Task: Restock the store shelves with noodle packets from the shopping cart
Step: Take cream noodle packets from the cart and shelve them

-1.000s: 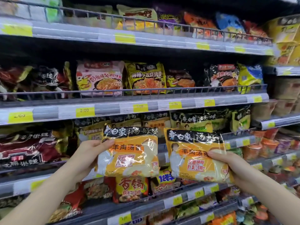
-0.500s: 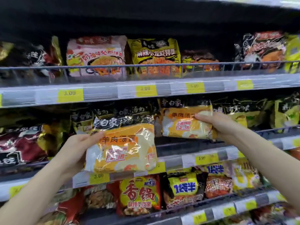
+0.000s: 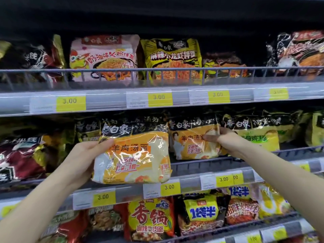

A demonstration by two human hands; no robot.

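Fingers [image 3: 213, 137] of the right hand [image 3: 226, 140] pinch the right edge of a yellow packet [image 3: 191, 146] standing upright on the middle shelf [image 3: 201, 164], behind the wire rail, in the row of black-topped packets. Left hand [image 3: 87, 155] grips a second, same-looking packet [image 3: 133, 155] by its left edge, thumb on the front, other fingers hidden behind; it is held in front of the shelf lip, tilted slightly, covering part of the row behind. Green-lettered yellow packets [image 3: 257, 135] stand just right of the placed one, touching the right hand's side. Dark red packets [image 3: 22, 155] sit at far left. Upper shelf holds a pink packet [image 3: 103, 58] and a yellow-black packet [image 3: 172, 60] side by side behind a rail. Yellow 3.00 price tags [image 3: 71, 103] line the shelf edges. Lower shelf has a red-yellow packet [image 3: 150, 220] and blue-lettered packet [image 3: 203, 212]. Cart not visible.
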